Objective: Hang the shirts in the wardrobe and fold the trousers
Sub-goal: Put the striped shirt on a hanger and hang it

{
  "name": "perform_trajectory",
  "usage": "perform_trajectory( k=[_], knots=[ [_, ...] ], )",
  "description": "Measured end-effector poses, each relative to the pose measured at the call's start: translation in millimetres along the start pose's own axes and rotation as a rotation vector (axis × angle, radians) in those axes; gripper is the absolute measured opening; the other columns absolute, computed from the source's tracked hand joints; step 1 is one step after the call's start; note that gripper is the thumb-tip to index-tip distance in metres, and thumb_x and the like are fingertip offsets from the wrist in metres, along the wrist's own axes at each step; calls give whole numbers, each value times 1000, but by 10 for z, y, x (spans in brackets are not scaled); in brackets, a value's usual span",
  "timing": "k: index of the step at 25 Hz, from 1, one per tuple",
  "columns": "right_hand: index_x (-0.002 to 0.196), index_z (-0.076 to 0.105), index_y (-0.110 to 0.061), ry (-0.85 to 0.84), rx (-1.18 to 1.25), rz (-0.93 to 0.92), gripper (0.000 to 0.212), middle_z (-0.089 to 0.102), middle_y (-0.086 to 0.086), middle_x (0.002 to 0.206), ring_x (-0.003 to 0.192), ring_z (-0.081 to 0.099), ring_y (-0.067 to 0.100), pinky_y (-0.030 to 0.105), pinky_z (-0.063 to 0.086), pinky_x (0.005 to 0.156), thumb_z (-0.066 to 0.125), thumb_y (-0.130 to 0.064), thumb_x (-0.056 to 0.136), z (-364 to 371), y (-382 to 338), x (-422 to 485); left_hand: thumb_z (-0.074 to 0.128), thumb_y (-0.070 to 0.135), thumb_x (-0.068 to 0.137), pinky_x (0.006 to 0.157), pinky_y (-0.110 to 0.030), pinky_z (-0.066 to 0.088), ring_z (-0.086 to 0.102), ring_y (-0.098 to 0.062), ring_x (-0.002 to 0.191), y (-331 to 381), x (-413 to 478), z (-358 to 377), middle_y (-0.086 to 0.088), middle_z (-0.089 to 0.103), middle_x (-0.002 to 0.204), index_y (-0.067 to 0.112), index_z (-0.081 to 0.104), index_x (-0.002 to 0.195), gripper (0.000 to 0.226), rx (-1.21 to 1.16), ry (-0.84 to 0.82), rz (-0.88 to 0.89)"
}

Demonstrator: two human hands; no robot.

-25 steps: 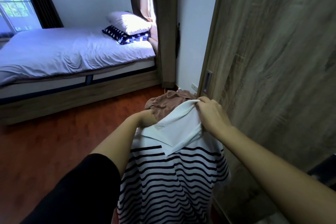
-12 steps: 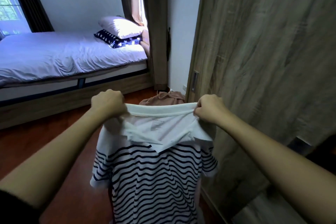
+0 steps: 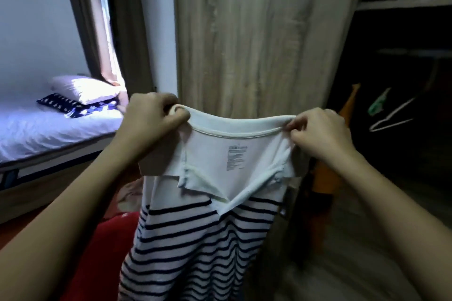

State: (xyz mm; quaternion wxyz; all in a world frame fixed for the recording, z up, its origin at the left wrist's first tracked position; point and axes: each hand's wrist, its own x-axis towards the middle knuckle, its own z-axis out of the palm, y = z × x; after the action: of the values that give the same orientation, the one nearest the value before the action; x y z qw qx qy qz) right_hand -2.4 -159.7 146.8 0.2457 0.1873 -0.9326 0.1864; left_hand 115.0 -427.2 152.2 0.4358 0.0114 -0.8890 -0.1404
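Note:
A white polo shirt with dark stripes [image 3: 203, 232] hangs in front of me, its collar spread wide with the printed label showing. My left hand [image 3: 151, 117] grips the left end of the neck band. My right hand [image 3: 320, 132] pinches the right end. Behind the shirt stands the wooden wardrobe door [image 3: 259, 39]. To the right the wardrobe's dark inside [image 3: 403, 95] is open, with a white hanger [image 3: 391, 117], a green hanger [image 3: 379, 102] and an orange garment [image 3: 327, 173] in it.
A bed [image 3: 49, 129] with a white pillow [image 3: 83, 89] and a dark patterned pillow stands at the left. Curtains [image 3: 97, 19] hang by the window. A red cloth [image 3: 107, 252] and a pinkish garment [image 3: 129, 195] lie on the floor below the shirt.
Both hands have raised the shirt and pulled the neck opening wider. The view has swung up and right, so the open wardrobe inside now shows.

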Motion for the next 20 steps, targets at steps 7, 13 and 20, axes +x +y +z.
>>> perform_trajectory(
  k=[7,13,20],
  knots=[
    [89,76,-26,3,-60,27,40,70,4,105,106,60,26,29,44,91,52,-1,72,-816,1135,-346,60,32,89,64,-39,40,61,-39,82,1054,404,726,-19,65,82,5,59,84,28,-86,-41,234],
    [86,75,-37,-90,92,141,63,71,1,108,104,62,18,31,51,90,39,11,64,-1206,1949,-488,45,54,83,58,-33,42,65,-30,75,1759,469,1408,5,59,57,23,58,69,37,-355,-199,282],
    [93,73,-30,-144,80,147,63,69,-5,101,97,62,13,23,50,80,34,11,65,-1602,2451,-289,40,56,92,53,-34,37,57,-27,58,2336,845,2361,0,50,46,14,44,46,62,-307,-367,177]
  ],
)
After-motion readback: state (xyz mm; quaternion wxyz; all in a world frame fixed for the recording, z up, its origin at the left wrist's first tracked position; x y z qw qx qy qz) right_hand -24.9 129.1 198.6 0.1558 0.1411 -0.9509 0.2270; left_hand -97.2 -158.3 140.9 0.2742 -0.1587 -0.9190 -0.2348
